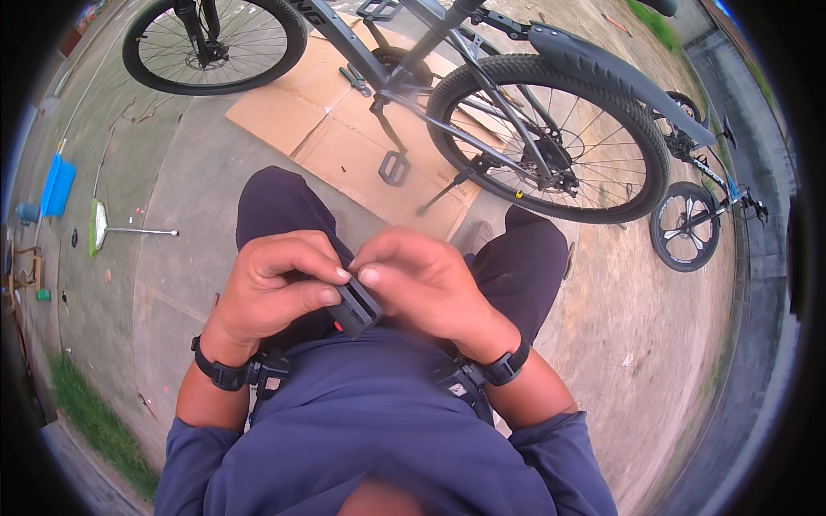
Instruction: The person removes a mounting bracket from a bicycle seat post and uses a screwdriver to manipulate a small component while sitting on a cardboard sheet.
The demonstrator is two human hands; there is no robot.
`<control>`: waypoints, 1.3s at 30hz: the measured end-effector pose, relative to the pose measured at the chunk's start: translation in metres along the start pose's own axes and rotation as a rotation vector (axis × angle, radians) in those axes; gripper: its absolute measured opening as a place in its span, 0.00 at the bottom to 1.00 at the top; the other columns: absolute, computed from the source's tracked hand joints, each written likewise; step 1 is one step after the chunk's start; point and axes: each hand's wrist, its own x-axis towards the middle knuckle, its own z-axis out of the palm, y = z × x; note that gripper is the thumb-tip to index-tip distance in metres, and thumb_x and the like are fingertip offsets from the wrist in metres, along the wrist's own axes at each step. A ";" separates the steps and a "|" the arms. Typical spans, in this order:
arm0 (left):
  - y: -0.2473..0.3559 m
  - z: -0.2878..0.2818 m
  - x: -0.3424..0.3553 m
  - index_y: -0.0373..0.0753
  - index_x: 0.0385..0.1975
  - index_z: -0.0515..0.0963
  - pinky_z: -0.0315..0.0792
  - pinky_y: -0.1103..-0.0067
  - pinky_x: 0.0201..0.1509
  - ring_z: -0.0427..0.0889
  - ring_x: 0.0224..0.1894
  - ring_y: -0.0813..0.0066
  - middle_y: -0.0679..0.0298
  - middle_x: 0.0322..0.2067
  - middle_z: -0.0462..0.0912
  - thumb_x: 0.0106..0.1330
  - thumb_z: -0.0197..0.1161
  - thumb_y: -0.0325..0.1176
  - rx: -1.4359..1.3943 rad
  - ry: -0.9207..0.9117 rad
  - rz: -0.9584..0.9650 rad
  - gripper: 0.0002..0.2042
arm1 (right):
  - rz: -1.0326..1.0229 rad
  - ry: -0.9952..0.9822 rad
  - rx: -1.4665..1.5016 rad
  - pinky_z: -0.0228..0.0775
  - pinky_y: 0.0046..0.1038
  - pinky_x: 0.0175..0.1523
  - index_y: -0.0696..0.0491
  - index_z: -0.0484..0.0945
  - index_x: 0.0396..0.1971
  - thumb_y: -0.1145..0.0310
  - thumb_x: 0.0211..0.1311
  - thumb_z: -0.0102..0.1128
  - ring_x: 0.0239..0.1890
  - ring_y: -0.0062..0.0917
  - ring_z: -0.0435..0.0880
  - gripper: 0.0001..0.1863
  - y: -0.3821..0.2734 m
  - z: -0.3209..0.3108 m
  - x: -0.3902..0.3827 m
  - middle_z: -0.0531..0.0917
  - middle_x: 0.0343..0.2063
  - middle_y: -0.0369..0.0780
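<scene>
In front of my belly, my left hand (277,288) pinches a small black slotted block (361,316) between thumb and fingers. A lengthwise groove runs along the block, and a bit of red shows by its lower left side. My right hand (430,288) is closed at the block's upper end, thumb and forefinger pressed close together there. It is slightly blurred, and whatever those fingertips hold is too small to tell. Beyond my knees stands a grey bicycle (376,76), its rear wheel on the right and its front wheel on the left.
Flattened cardboard (323,150) lies under the bicycle, with a dark hand tool (354,80) on it. A second bicycle (686,225) is at the far right. Off to the left are a blue bin (58,186) and a broom (101,228). Concrete ground surrounds me.
</scene>
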 end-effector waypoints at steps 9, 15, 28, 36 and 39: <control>0.000 0.005 0.000 0.36 0.36 0.84 0.69 0.77 0.36 0.76 0.32 0.73 0.61 0.30 0.81 0.60 0.76 0.29 0.015 0.079 -0.016 0.09 | -0.085 -0.042 -0.136 0.63 0.18 0.32 0.57 0.83 0.42 0.68 0.70 0.66 0.29 0.09 0.72 0.08 0.000 -0.006 0.001 0.75 0.30 0.30; -0.002 0.006 0.000 0.36 0.36 0.84 0.69 0.76 0.36 0.77 0.32 0.72 0.61 0.30 0.81 0.60 0.76 0.30 -0.023 0.067 -0.020 0.09 | -0.015 -0.031 0.044 0.63 0.19 0.31 0.56 0.83 0.41 0.66 0.72 0.65 0.28 0.10 0.72 0.08 0.004 -0.004 0.002 0.75 0.30 0.30; -0.004 0.003 0.000 0.37 0.37 0.83 0.70 0.76 0.38 0.77 0.33 0.71 0.61 0.31 0.81 0.60 0.76 0.31 -0.045 0.081 -0.011 0.10 | -0.116 -0.050 -0.190 0.68 0.24 0.39 0.55 0.83 0.46 0.69 0.72 0.59 0.33 0.18 0.76 0.09 -0.005 -0.011 0.000 0.76 0.31 0.35; -0.002 0.002 0.003 0.37 0.37 0.83 0.71 0.76 0.39 0.77 0.34 0.72 0.60 0.31 0.81 0.61 0.75 0.31 -0.055 0.084 -0.010 0.09 | -0.378 -0.075 -0.463 0.68 0.26 0.41 0.55 0.84 0.50 0.74 0.67 0.59 0.35 0.24 0.76 0.13 -0.009 -0.017 0.005 0.77 0.30 0.37; -0.003 0.003 0.004 0.37 0.37 0.83 0.71 0.76 0.39 0.77 0.34 0.71 0.60 0.31 0.81 0.61 0.75 0.31 -0.062 0.088 -0.010 0.09 | -0.434 -0.103 -0.535 0.69 0.27 0.41 0.55 0.83 0.51 0.75 0.66 0.60 0.35 0.25 0.77 0.15 -0.006 -0.023 0.006 0.78 0.30 0.37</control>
